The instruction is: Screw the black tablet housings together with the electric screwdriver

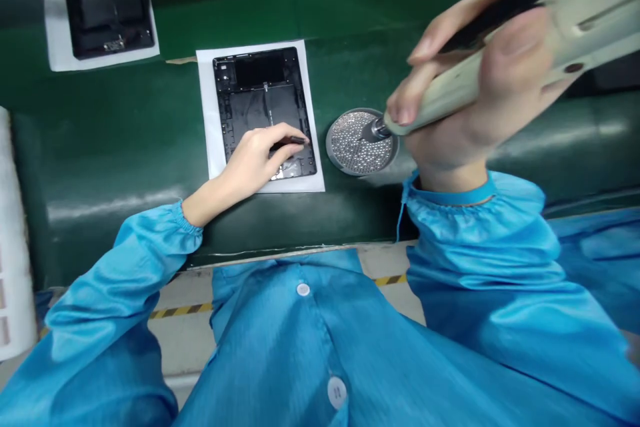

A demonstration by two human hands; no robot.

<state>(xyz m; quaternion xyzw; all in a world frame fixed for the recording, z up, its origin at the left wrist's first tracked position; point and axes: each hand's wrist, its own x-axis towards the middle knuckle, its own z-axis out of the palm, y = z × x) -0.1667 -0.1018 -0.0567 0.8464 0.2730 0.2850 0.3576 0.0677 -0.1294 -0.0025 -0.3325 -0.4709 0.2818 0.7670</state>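
My right hand is wrapped around a pale electric screwdriver, tilted so that its metal nose points down to the left. The nose is over a round dish of small shiny screws; whether the bit touches them I cannot tell. Over the lower right part of an open black tablet housing, my left hand pinches a slim dark piece between its fingers. Its exact kind does not show. The housing lies on a white sheet, with a thin cable running down its middle.
Another black tablet housing lies on a white sheet at the upper left. Green matting covers the bench, whose front edge runs close to my blue smock. A white padded roll-like object stands at the far left.
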